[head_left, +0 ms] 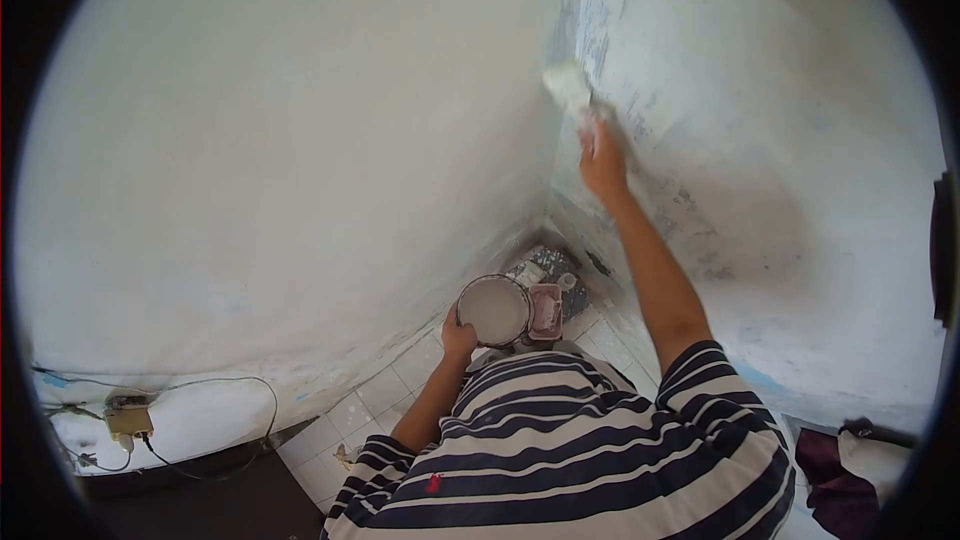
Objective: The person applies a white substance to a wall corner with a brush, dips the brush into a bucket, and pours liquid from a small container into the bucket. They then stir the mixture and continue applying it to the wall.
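Right hand [603, 162]: raised at far right of centre, arm stretched out, fingers closed round the handle of a broad, whitish brush [568, 87]. Brush head sits beyond the grip, far and a little left of the knuckles, pointing into the corner where two walls meet. Handle mostly hidden in the fist; hand and brush somewhat blurred. Head is close against the surface by the corner; cannot tell whether the bristles touch.

Left hand [459, 333]: low, near the body, clamped on the left side of a round bucket [494, 277]. Thumb laps over the rim; remaining fingers mostly out of sight. Bucket's mouth lies just right of the grip, filled with pale liquid [494, 311].

Right of the bucket, just beside it: a pink container [546, 334], with a small whitish cup [567, 281] a little farther off. Both near a dark, white-spattered surface [577, 302] at the foot of the corner.

Left wall [300, 140] pale and fairly even; right wall [740, 120] patchy, grey-blue marks along the corner edge. Floor of white tiles [385, 395]. Near left, a boxy unit [129, 422] with trailing wires. Near right, maroon cloth [825, 470]. Striped shirt [570, 430] on the person.
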